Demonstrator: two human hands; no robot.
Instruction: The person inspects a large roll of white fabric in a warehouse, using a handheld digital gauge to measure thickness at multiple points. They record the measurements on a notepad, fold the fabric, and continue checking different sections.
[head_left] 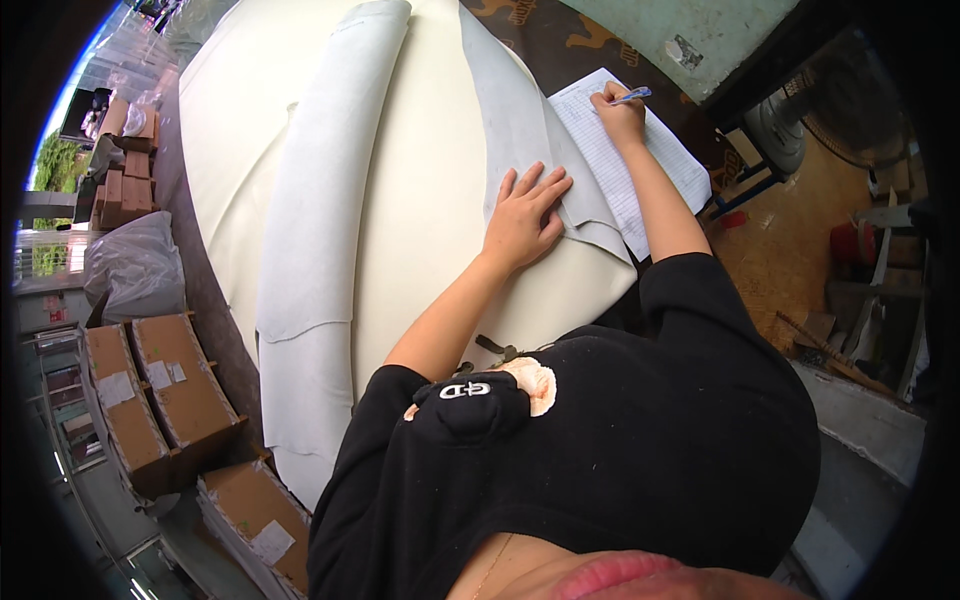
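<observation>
My right hand [620,115] is closed round a blue-and-clear pen [636,95], its tip down near the top of a lined paper pad [658,170] with handwriting on its upper part. My left hand [523,218] lies flat, fingers spread, on the cream sheet and the edge of a folded pale grey sheet [512,105]. That grey sheet looks like leather and borders the pad. Farther left, a long folded grey piece [325,190] stretches across the large cream sheet [425,190] covering the table.
Cardboard boxes [185,375] stand on the left, below a clear plastic bag [135,265]. A dark patterned cover [560,35] shows along the table's far right. Beyond the pad are a standing fan [850,110] and a red bucket [852,242].
</observation>
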